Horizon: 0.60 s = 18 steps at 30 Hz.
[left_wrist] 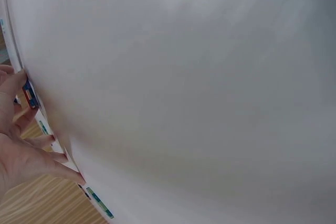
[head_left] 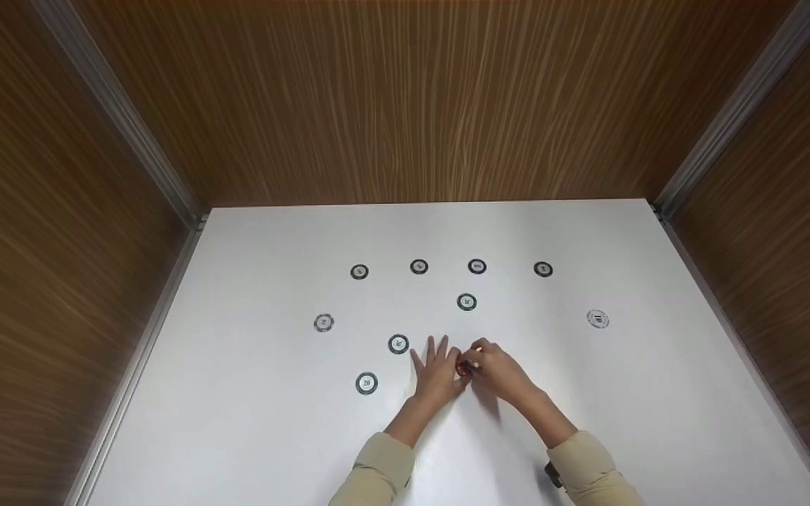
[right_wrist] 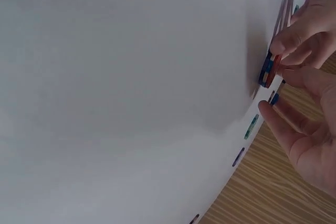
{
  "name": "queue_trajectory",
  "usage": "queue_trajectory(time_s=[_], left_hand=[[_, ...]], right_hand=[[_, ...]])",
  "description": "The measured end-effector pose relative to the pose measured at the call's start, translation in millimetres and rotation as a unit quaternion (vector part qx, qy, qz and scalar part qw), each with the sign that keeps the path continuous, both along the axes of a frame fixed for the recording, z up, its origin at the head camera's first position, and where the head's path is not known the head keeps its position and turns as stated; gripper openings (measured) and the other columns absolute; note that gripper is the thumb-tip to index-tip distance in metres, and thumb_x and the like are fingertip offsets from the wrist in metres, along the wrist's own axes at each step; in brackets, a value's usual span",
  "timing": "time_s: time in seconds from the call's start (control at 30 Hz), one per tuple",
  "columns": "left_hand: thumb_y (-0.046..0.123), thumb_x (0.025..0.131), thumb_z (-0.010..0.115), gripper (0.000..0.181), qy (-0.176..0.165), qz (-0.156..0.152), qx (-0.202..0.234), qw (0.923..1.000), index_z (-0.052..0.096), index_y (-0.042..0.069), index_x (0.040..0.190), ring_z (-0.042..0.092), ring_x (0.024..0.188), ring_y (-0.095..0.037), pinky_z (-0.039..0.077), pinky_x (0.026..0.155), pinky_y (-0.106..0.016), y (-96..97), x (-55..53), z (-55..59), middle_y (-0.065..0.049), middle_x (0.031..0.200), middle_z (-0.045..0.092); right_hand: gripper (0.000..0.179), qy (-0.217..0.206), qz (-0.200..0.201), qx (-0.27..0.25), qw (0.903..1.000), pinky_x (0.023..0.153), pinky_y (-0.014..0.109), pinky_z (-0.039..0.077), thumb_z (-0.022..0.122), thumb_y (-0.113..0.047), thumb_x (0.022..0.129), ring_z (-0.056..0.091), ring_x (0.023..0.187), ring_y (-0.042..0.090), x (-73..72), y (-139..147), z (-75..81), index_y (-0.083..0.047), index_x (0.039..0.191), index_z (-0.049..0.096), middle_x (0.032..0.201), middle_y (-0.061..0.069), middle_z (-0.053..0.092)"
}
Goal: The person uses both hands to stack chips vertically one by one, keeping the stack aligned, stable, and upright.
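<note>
A red poker chip shows between my two hands in the head view, with a darker edge beside it. In the wrist views it appears as a small blue-and-red pile of chips close over the white table. My left hand grips the pile between thumb and index finger, its other fingers spread on the table. From the other side, my right hand pinches at the pile's edge with curled fingers. The right wrist view shows the chips edge-on, fingertips of both hands around them.
Several chips lie singly on the white table. A green-edged chip lies just left of my left hand, another chip nearer me, and a pale chip far right. Brown wood-grain panels wall the back and sides.
</note>
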<state>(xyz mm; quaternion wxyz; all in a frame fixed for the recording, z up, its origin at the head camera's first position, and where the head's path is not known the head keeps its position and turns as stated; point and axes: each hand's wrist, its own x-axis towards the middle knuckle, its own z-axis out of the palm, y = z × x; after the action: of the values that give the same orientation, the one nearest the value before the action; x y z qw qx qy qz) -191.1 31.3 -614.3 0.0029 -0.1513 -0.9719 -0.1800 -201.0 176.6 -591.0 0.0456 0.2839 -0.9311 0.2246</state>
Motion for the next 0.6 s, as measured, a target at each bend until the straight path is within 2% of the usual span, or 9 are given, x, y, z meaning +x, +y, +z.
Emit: queue_trajectory(time_s=[0.27,0.6], left_hand=[[0.029,0.077,0.07,0.04,-0.004,-0.002,0.016,0.9999,0.056,0.013,0.11,0.026,0.129,-0.042,0.02,0.095,-0.068,-1.2,0.8,0.3,-0.016,0.137,0.041],[0.033,0.079,0.07,0.044,-0.004,-0.002,0.011,0.9999,0.055,0.012,0.114,0.026,0.129,-0.042,0.019,0.095,-0.069,-0.5,0.9,0.6,-0.017,0.138,0.039]], right_hand=[[0.02,0.042,0.031,0.011,0.9986,0.067,0.034,0.054,0.071,0.003,0.074,0.06,0.081,0.026,2.2,-5.1,-7.8,-0.005,0.092,0.067,0.093,0.013,0.059],[0.028,0.014,0.043,0.013,0.9989,0.079,0.031,0.051,0.069,-0.001,0.076,0.061,0.091,0.024,2.0,-3.0,-7.2,-0.009,0.102,0.066,0.101,0.01,0.059]])
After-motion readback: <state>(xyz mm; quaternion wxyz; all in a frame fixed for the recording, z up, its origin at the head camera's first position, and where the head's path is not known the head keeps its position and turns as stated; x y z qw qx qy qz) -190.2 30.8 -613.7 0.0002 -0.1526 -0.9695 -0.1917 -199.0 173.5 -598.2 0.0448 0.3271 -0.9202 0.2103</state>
